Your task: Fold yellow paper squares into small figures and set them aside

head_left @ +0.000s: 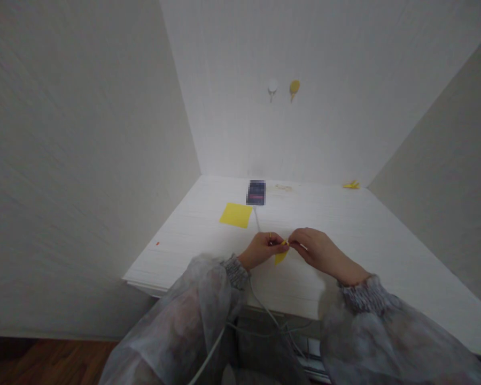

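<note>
Yellow paper pc (280,258) pinched btwn fingertips, L hand (262,249) & R hand (317,249), above white tbl (324,211).

View dim, greyish. White desk (192,219) brightest; side walls (84,133) duller, stretched outward. Faint shadow (327,295) beside right sleeve (401,331); space (260,326) under front edge dark. Device (256,192) near back edge blurred into coarse pixels. Left hand (260,250), right hand (318,250) slightly soft.

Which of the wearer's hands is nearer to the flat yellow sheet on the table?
Left. The left hand is just right of the flat yellow sheet, closer to the wearer; the right hand is farther right.
</note>
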The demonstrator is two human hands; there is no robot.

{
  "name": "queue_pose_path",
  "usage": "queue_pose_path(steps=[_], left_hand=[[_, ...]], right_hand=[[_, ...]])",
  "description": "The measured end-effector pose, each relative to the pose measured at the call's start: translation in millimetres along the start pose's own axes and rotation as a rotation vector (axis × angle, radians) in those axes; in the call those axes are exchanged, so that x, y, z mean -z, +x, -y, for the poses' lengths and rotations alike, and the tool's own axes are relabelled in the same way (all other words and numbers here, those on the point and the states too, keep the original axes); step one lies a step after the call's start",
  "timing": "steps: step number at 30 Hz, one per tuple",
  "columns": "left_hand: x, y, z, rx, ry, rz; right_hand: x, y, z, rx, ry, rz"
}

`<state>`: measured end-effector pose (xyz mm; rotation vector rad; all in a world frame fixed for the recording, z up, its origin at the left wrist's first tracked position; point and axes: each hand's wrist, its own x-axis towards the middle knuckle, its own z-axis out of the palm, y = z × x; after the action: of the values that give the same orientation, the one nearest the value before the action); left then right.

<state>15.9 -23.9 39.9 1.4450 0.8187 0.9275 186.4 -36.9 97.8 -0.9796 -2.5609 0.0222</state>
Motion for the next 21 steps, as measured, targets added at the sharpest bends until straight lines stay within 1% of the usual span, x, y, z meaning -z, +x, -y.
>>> queue_pose_path(steps=[6, 10, 14, 21], left_hand=[[0.4, 0.9, -1.8, -0.018, 0.114, -0.047], [-0.3, 0.1, -3.6, -0.032, 0.121, -0.062], [-1.4, 0.8, -2.6, -0.033, 0.149, -0.081], [-4.1, 3.4, -0.8, -0.050, 0.090, -0.110]], right_hand=[[0.4, 0.5, 1.7, 0.023, -0.159, 0.000], [-0.8, 1.1, 0.7, 0.038, -0.147, -0.026], [-3.2, 0.3, -0.7, 0.022, -0.160, -0.056], [-8.8, -2.8, -2.5, 0.095, -0.135, -0.198]])
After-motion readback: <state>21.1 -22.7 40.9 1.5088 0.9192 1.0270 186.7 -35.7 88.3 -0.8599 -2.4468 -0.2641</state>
